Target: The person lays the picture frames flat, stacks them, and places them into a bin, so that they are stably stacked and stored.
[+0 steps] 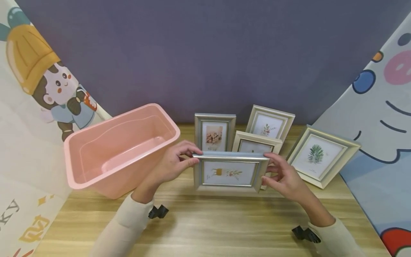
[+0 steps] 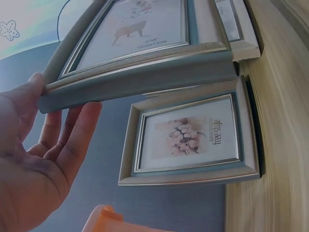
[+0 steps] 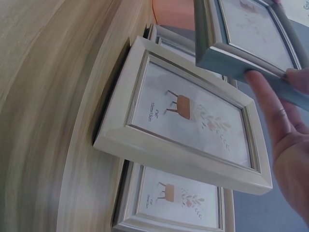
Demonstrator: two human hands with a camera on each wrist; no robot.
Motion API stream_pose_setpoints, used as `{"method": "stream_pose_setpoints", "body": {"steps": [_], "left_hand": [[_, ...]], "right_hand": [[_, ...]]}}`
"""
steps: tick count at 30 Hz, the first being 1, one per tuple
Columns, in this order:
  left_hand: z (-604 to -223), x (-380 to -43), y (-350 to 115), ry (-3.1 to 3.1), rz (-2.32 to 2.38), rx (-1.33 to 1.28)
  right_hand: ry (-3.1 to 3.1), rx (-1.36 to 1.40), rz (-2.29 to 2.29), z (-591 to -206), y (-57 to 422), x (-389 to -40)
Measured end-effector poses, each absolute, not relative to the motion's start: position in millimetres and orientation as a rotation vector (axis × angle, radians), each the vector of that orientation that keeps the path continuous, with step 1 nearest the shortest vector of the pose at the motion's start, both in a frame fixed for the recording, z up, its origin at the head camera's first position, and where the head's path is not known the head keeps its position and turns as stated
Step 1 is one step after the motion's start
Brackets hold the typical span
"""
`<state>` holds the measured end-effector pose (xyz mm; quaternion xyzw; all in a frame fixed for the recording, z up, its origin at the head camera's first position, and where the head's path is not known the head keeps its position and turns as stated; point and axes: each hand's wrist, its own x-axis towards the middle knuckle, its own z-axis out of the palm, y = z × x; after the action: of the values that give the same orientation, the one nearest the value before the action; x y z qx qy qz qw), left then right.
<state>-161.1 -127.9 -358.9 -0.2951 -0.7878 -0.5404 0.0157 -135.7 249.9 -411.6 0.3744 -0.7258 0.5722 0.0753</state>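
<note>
Both hands hold a silver-grey picture frame (image 1: 229, 174) sideways, its print of a brown chair and sprigs turned towards me. My left hand (image 1: 178, 160) pinches its left end between thumb and fingers; in the left wrist view that thumb lies at the front edge. At the opposite end, my right hand (image 1: 285, 176) grips the frame with thumb and fingers. Just behind it stands a cream picture frame (image 1: 277, 142), partly covered in the head view. A grey picture frame (image 1: 215, 132) with a pink flower print stands upright behind the left end.
On the left of the wooden table (image 1: 205, 225) stands a pink plastic bin (image 1: 122, 150) with nothing inside. Another cream frame (image 1: 268, 125) stands at the back, and a frame with a green leaf print (image 1: 316, 157) leans at the right. A dark blue-grey partition (image 1: 205, 64) rises behind.
</note>
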Motion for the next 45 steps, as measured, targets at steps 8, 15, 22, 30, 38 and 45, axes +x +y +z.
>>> {"method": "stream_pose_setpoints", "body": {"steps": [8, 15, 22, 30, 38, 45], "left_hand": [[-360.7, -157.8, -133.0, -2.533, -1.772, -0.821], [-364.4, -157.0, -137.4, -2.621, -1.862, -0.730], [-369.6, -156.5, -142.3, -2.710, -1.958, -0.649], [-382.5, -157.2, -148.0, -2.777, -2.047, -0.613], [-398.5, -158.9, -153.1, -2.833, -2.066, -0.603], [-411.9, -158.7, -153.5, -2.890, -2.092, -0.549]], "right_hand": [[-2.248, 1.144, 1.836, -410.0, 246.6, -136.2], [-2.357, 1.050, 1.841, -409.9, 243.3, -135.3], [-2.481, 0.936, 1.883, -410.2, 239.4, -135.5], [-2.606, 0.723, 2.061, -412.2, 232.2, -137.9], [-2.705, 0.606, 2.076, -418.5, 224.3, -140.9], [-2.781, 0.593, 2.016, -426.1, 220.7, -142.5]]}}
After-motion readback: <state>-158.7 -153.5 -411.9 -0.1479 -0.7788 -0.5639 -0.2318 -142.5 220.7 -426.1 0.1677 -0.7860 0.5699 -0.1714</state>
